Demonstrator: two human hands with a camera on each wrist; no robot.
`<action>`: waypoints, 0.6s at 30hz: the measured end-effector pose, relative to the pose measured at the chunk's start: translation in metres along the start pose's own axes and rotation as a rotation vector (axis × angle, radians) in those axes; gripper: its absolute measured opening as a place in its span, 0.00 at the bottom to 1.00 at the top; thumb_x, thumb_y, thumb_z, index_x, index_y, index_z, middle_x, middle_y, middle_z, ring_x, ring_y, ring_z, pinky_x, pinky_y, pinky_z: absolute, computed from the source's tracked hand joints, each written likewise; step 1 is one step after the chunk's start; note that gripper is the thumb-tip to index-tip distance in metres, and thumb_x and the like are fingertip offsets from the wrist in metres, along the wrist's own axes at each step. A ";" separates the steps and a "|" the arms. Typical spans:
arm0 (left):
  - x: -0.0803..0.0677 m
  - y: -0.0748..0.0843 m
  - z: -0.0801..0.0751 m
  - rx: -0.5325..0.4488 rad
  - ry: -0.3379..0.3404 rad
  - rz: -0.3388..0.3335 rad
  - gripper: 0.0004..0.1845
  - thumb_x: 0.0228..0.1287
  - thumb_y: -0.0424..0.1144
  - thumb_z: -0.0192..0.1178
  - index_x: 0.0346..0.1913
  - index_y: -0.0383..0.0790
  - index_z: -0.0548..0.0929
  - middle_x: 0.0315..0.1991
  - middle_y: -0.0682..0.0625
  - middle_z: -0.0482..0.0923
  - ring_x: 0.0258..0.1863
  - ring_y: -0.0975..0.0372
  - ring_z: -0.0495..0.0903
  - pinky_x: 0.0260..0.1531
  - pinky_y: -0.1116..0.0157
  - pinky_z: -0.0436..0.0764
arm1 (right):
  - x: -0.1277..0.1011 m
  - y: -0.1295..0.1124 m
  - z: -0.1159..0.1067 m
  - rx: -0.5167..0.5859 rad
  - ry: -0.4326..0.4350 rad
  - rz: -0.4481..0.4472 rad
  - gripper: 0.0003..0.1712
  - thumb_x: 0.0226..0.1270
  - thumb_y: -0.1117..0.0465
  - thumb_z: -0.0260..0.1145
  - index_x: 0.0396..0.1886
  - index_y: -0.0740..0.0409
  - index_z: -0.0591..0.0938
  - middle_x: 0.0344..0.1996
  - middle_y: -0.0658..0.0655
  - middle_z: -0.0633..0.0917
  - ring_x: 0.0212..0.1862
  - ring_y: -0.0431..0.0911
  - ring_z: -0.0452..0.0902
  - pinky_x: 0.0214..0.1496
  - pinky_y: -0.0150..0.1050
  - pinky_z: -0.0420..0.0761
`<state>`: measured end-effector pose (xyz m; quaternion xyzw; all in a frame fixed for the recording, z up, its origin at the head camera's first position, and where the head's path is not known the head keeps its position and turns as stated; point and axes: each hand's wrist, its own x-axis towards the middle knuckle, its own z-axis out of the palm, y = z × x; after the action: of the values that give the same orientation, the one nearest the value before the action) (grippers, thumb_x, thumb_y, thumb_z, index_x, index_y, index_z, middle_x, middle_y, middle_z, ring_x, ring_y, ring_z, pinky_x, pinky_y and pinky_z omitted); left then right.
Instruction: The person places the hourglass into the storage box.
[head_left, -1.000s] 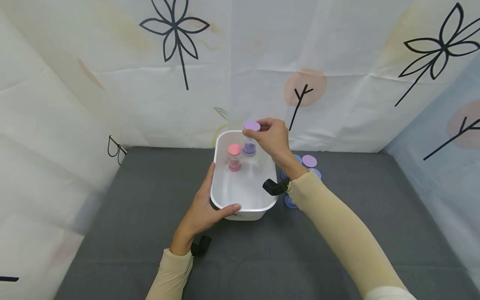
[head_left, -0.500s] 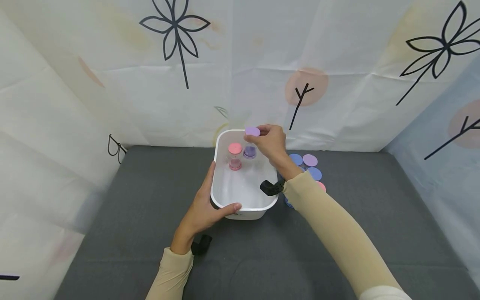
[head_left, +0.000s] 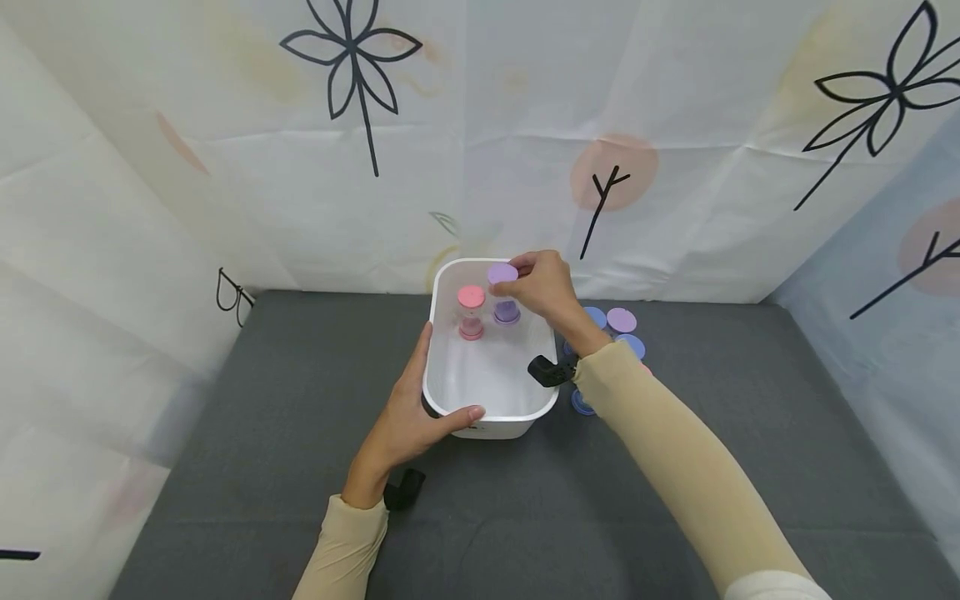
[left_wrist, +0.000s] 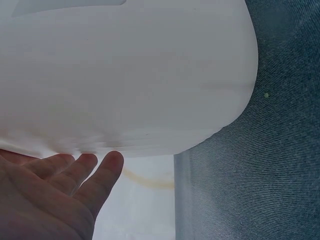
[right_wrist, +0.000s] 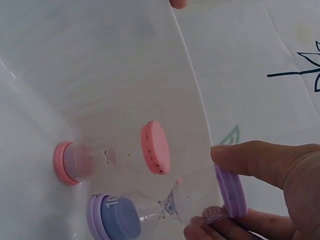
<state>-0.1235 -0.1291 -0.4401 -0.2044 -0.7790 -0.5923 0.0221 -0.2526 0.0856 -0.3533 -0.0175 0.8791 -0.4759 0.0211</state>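
My right hand (head_left: 547, 287) pinches a purple-capped sand timer (head_left: 507, 313) by its top cap, inside the white bin (head_left: 487, 392). In the right wrist view the thumb and fingers are on the purple cap (right_wrist: 232, 190), and the timer's lower end is towards the bin floor; whether it touches cannot be told. A pink-capped sand timer (head_left: 471, 297) stands upright just left of it. My left hand (head_left: 408, 425) touches the bin's near left corner, thumb over the near rim. In the left wrist view its extended fingers (left_wrist: 102, 182) lie against the bin's outer wall.
Right of the bin, partly behind my right forearm, several more sand timers stand on the grey cloth, among them a lilac-capped one (head_left: 621, 320) and a blue-capped one (head_left: 630, 346). A patterned white fabric backdrop (head_left: 517, 167) rises right behind the bin.
My right hand has lowered the purple sand timer further into the bin and brought it slightly nearer. The left hand keeps its place on the bin, and the pink timer has stayed put.
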 end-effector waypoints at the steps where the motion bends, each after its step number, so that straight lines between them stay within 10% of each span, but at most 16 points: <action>1: 0.000 0.000 0.000 0.001 -0.001 -0.001 0.67 0.52 0.44 0.80 0.83 0.55 0.38 0.80 0.60 0.49 0.71 0.60 0.63 0.65 0.44 0.67 | 0.000 0.000 0.000 -0.017 -0.012 -0.004 0.26 0.53 0.61 0.81 0.51 0.67 0.85 0.41 0.61 0.87 0.44 0.50 0.83 0.46 0.43 0.81; 18: 0.000 -0.003 0.000 -0.024 0.000 -0.004 0.67 0.52 0.44 0.80 0.83 0.56 0.38 0.80 0.61 0.46 0.74 0.60 0.59 0.68 0.39 0.60 | 0.006 -0.005 -0.001 -0.355 -0.145 -0.088 0.15 0.51 0.60 0.80 0.36 0.64 0.90 0.28 0.56 0.87 0.36 0.49 0.75 0.35 0.39 0.73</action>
<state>-0.1242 -0.1299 -0.4432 -0.2032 -0.7722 -0.6017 0.0184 -0.2582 0.0831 -0.3488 -0.0936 0.9437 -0.3115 0.0601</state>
